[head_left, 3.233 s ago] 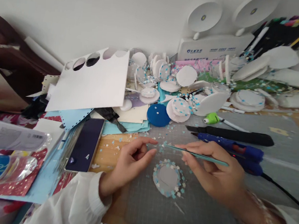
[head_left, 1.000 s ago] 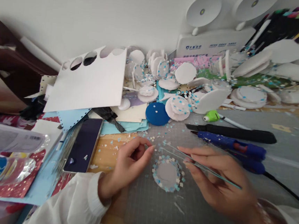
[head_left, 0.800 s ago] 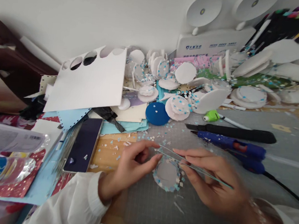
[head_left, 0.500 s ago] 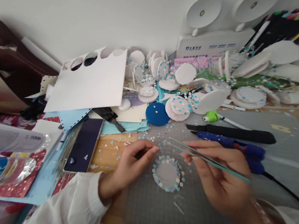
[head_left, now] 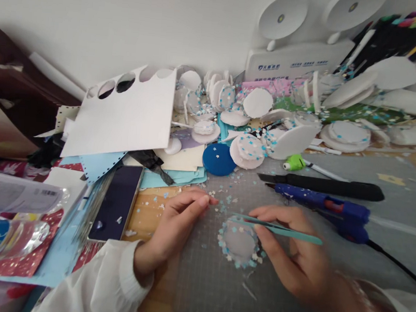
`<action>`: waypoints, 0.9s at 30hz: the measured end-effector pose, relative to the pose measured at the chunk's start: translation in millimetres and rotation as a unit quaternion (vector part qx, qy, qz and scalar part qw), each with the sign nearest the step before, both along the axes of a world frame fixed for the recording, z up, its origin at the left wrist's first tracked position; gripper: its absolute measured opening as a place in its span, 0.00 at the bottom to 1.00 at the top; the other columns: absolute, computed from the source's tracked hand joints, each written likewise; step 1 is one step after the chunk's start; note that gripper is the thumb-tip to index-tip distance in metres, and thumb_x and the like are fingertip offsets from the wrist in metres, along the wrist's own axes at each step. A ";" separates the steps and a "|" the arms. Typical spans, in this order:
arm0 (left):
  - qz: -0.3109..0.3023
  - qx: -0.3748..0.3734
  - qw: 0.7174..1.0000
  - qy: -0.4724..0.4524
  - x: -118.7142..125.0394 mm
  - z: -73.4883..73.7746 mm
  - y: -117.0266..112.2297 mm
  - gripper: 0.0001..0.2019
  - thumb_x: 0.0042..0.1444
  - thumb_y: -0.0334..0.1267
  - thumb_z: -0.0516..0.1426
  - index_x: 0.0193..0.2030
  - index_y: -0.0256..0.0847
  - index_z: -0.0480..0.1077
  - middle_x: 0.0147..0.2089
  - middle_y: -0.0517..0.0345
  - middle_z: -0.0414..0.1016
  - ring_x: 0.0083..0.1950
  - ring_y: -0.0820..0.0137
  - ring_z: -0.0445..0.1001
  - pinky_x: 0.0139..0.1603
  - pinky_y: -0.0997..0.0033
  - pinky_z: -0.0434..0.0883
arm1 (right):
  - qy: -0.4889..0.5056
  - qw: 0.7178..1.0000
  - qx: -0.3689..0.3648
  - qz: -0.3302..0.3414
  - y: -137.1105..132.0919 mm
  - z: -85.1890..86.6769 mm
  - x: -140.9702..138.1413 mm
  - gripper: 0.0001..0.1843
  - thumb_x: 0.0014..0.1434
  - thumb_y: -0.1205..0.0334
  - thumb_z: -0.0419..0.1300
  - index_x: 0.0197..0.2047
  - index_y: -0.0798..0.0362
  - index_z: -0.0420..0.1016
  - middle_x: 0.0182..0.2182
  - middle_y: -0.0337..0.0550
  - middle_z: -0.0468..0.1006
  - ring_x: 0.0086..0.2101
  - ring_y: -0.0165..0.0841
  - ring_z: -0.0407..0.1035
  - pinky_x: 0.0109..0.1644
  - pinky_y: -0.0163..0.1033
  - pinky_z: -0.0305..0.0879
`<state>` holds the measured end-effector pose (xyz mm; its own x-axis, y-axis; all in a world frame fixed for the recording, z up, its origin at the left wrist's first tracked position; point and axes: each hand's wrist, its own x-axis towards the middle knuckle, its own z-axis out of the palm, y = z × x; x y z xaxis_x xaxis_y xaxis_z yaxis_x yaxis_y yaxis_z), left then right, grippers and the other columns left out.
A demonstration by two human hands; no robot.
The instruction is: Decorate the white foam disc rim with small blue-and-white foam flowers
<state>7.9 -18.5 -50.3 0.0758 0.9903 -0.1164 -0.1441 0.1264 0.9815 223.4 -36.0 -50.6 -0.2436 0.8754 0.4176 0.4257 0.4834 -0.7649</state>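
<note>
In my right hand (head_left: 290,250) is a pair of teal tweezers (head_left: 285,230), pinched between thumb and fingers and lying nearly level. Their tips reach over the upper edge of a pale round disc (head_left: 239,244), whose rim is ringed with small blue and white flower pieces. The disc lies flat on the grey cutting mat (head_left: 204,287). To the left of it, my left hand (head_left: 180,226) rests with thumb and forefinger pressed together. Whatever those fingertips may hold is too small to make out. Loose flower bits (head_left: 228,201) are scattered just above the disc.
Beyond my right hand lie a blue glue gun (head_left: 327,205) and a black cutter knife (head_left: 322,185). A blue round lid (head_left: 219,159) sits behind the disc, before piles of decorated white discs (head_left: 248,150). On the left are a phone (head_left: 116,204) and a white board (head_left: 127,115).
The tweezers have swung flatter, with their tips now lower, at the disc's upper edge. The disc has shifted slightly right. My left hand has drawn back a little left, its thumb against the forefinger.
</note>
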 end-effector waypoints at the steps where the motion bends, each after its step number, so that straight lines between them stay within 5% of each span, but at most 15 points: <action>1: 0.000 -0.031 0.999 -0.042 1.2 -0.9 -0.4 0.14 0.54 0.47 0.63 0.26 0.39 0.74 0.30 0.57 0.71 0.32 0.73 0.65 0.36 0.71 0.64 | 0.013 1.000 0.002 -0.009 0.9 -0.5 -0.5 0.09 0.60 0.66 0.57 0.46 0.48 0.67 0.38 0.43 0.76 0.40 0.36 0.74 0.44 0.40 0.72; 7: -0.020 -0.123 0.978 -0.167 5.9 0.4 0.7 0.15 0.50 0.45 0.65 0.23 0.36 0.71 0.25 0.61 0.65 0.29 0.76 0.58 0.33 0.74 0.60 | 0.080 0.983 -0.156 0.046 0.5 -4.3 -3.8 0.05 0.63 0.64 0.56 0.43 0.47 0.67 0.28 0.37 0.74 0.27 0.31 0.72 0.28 0.34 0.71; 13: -0.027 -0.128 0.976 -0.172 5.0 2.4 3.3 0.16 0.51 0.44 0.64 0.21 0.36 0.70 0.25 0.60 0.64 0.28 0.76 0.58 0.33 0.72 0.60 | 0.078 0.974 -0.195 0.087 0.2 6.3 -2.5 0.02 0.63 0.61 0.56 0.38 0.47 0.69 0.29 0.40 0.75 0.31 0.33 0.73 0.28 0.34 0.69; 18: -0.025 -0.130 0.976 -0.173 4.9 1.6 2.9 0.13 0.49 0.44 0.66 0.23 0.37 0.74 0.26 0.59 0.67 0.29 0.75 0.59 0.33 0.71 0.61 | 0.176 0.935 -0.282 0.121 3.2 13.9 -6.8 0.06 0.63 0.60 0.56 0.33 0.49 0.68 0.23 0.34 0.70 0.22 0.25 0.67 0.22 0.29 0.64; 24: -0.032 -0.136 0.977 -0.159 4.9 1.7 0.0 0.10 0.50 0.44 0.66 0.31 0.38 0.80 0.27 0.60 0.67 0.29 0.76 0.58 0.33 0.73 0.60 | 0.276 0.928 -0.250 -0.004 -3.5 4.1 -9.0 0.03 0.61 0.61 0.61 0.35 0.48 0.69 0.23 0.34 0.71 0.21 0.25 0.67 0.20 0.28 0.64; 27: -0.039 -0.118 0.982 -0.142 6.6 2.7 -1.3 0.10 0.50 0.44 0.66 0.27 0.39 0.80 0.28 0.60 0.67 0.30 0.76 0.61 0.36 0.73 0.61 | 0.309 0.917 -0.251 -0.008 -4.2 3.5 -11.6 0.03 0.60 0.62 0.62 0.35 0.47 0.70 0.24 0.35 0.75 0.20 0.26 0.69 0.19 0.30 0.68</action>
<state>14.5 -19.8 -47.6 0.2131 0.9282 -0.3051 -0.3895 0.3671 0.8447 211.8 -40.2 -47.1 -0.0822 0.9965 0.0153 -0.1613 0.0018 -0.9869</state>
